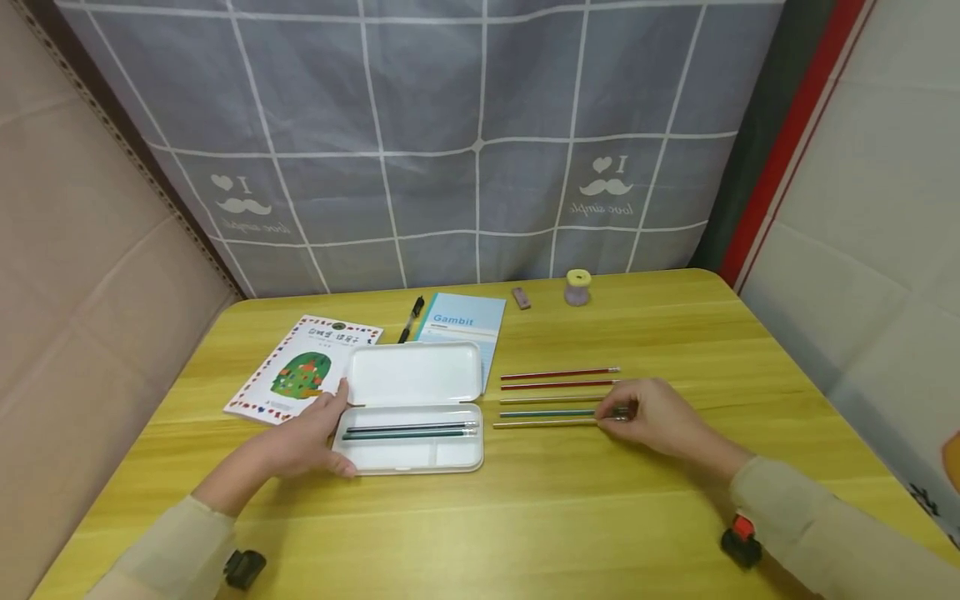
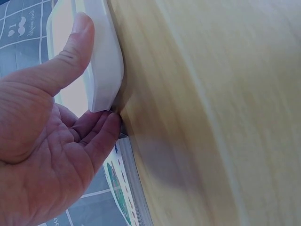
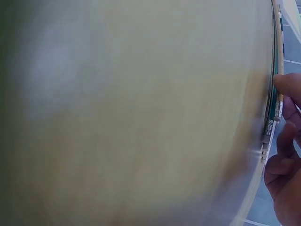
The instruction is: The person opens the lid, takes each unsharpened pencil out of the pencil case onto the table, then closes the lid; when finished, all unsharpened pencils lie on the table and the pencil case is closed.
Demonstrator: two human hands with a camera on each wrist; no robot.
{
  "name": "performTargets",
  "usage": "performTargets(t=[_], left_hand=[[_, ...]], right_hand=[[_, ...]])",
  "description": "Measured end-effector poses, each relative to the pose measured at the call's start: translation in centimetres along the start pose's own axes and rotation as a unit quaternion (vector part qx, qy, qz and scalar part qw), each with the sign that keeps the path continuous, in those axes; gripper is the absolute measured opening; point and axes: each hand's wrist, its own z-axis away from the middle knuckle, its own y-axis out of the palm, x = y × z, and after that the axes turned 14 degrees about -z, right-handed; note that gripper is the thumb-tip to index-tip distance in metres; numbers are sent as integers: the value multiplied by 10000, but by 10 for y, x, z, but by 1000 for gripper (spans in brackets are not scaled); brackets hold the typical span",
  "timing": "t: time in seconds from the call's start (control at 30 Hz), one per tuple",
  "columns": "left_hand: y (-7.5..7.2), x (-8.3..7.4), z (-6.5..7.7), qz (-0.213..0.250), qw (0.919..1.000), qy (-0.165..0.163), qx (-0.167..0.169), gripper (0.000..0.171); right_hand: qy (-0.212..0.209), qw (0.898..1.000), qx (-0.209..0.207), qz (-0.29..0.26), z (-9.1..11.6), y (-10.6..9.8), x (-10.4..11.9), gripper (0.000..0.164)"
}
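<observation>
An open white pencil case (image 1: 415, 350) lies on the table with its lid folded back. In its tray are two dark pencils (image 1: 408, 432). My left hand (image 1: 311, 437) grips the case's left end; in the left wrist view the thumb lies over its rim and the fingers curl at its lower edge. My right hand (image 1: 651, 417) pinches a gold pencil (image 1: 543, 423) near its eraser end, thumb and finger around it. Just behind it, a green pencil (image 1: 547, 413), another gold pencil (image 1: 551, 400) and two red pencils (image 1: 558, 385) lie in a row.
Left of the case is a picture book (image 1: 300, 367). Behind the lid lie a light-blue Gambit notebook (image 1: 468, 321) and a black pen (image 1: 411, 319). A small purplish block (image 1: 521, 297) and a yellow-topped spool-shaped object (image 1: 577, 287) are near the table's back edge, before a grey curtain.
</observation>
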Motion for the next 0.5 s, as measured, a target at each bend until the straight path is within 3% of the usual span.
performTargets(t=[0.5], left_hand=[[1, -1, 1, -29, 10000, -34, 23, 141]], right_hand=[[184, 9996, 26, 217, 5, -5, -7, 15]])
